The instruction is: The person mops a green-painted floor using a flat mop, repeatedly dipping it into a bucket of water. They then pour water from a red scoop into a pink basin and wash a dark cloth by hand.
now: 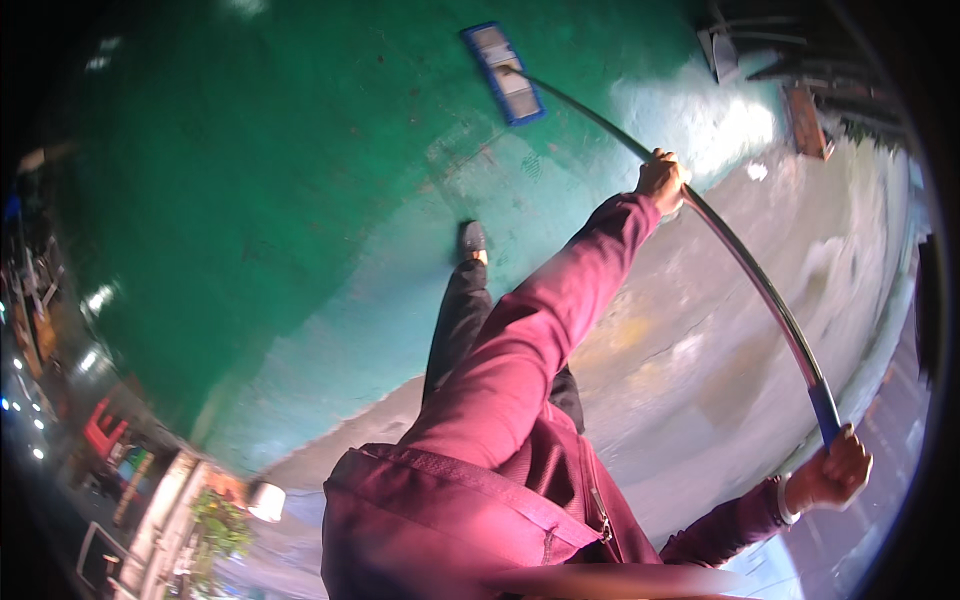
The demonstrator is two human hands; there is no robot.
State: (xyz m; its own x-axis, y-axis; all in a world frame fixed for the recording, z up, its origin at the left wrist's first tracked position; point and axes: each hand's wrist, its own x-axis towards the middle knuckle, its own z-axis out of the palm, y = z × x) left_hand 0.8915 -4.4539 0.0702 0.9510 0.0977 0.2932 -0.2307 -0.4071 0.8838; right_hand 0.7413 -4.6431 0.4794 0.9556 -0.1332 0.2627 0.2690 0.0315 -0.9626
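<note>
A flat mop lies across my front, its long metal pole (745,262) curving through the picture from upper middle to lower right. My left hand (662,182) is wrapped round the pole partway along, the arm stretched out in a maroon sleeve. Lower down on the right, my right hand (832,472) grips the pole's end by the blue handle sleeve (824,408). At the far end, the rectangular mop head (503,74), blue-edged with a grey and white top, rests on the green floor (250,190).
My foot in a dark shoe (472,238) stands on the green floor. Bare grey ground (700,350) lies to the right. A brownish block (806,122) is at the far right. Near left are a green plant (218,525), a white pot (266,502) and a red object (104,428).
</note>
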